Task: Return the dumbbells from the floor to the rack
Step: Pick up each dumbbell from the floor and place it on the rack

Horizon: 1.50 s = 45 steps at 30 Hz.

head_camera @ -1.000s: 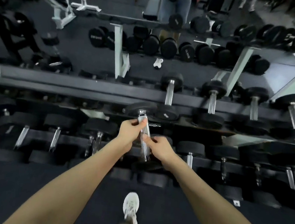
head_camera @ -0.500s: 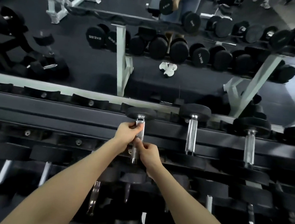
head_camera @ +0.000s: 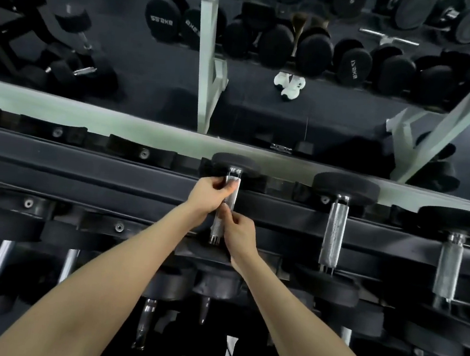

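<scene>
Dumbbell (head_camera: 217, 225) lies across the rack (head_camera: 110, 181), left hand (head_camera: 207, 193) and right hand (head_camera: 239, 231) both gripping its handle; settle both heads squarely, clear of the three o'clock neighbour (head_camera: 334, 233).

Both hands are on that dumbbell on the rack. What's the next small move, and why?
Probably loosen the left hand and right hand: the dumbbell already seems to lie across the rack rails, in line with its neighbour.

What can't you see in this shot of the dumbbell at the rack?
Head view:
Near head of the chrome-handled black dumbbell: partly hidden by the right hand.
Its contact with the black rack rail: covered by the left hand.
Weight markings on lower-row dumbbells: too dark, blurred.
</scene>
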Tool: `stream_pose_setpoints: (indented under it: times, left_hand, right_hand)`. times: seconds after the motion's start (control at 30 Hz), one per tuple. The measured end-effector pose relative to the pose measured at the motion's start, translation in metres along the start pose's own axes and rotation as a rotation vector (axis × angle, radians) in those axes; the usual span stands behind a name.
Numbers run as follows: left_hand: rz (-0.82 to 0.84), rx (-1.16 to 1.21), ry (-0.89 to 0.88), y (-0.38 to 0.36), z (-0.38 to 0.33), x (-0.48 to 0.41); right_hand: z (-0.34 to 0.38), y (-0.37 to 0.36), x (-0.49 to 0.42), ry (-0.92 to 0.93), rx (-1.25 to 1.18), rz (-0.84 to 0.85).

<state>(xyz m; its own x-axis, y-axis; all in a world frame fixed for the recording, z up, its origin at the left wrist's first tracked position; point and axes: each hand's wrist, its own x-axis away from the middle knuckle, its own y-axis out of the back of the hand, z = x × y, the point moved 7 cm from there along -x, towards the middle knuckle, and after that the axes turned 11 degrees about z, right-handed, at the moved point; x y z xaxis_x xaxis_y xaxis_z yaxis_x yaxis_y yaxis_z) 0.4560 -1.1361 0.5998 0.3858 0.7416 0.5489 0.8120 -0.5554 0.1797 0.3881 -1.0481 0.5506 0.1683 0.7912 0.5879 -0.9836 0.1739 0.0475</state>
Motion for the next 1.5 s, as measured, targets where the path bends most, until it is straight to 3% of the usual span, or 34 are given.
stream_pose_setpoints:
  times: [0.53, 0.7, 0.83, 1.0, 1.17, 1.5]
  left_hand:
    - [-0.029, 0.067, 0.017, -0.001, 0.006, 0.008]
    - [-0.026, 0.007, 0.007, 0.004, 0.008, 0.017]
    - [-0.112, -0.01, -0.038, 0.019, 0.018, 0.042]
    - [-0.254, 0.055, -0.056, 0.035, 0.048, 0.102]
    - [-0.356, 0.085, -0.034, 0.032, 0.109, 0.188]
    - [-0.445, 0.178, 0.218, -0.045, 0.31, 0.42]
  right_hand:
    - [0.003, -0.002, 0.006, -0.015, 0.057, 0.022]
    - [0.023, 0.006, 0.022, 0.023, 0.335, -0.04]
    - [0.035, 0.02, 0.059, 0.097, 0.459, -0.166]
    - [0.024, 0.018, 0.113, 0.111, 0.448, -0.166]
    - [-0.027, 0.004, 0.181, 0.102, 0.403, -0.061]
    - [-0.227, -0.042, 0.328, -0.018, 0.464, 0.189]
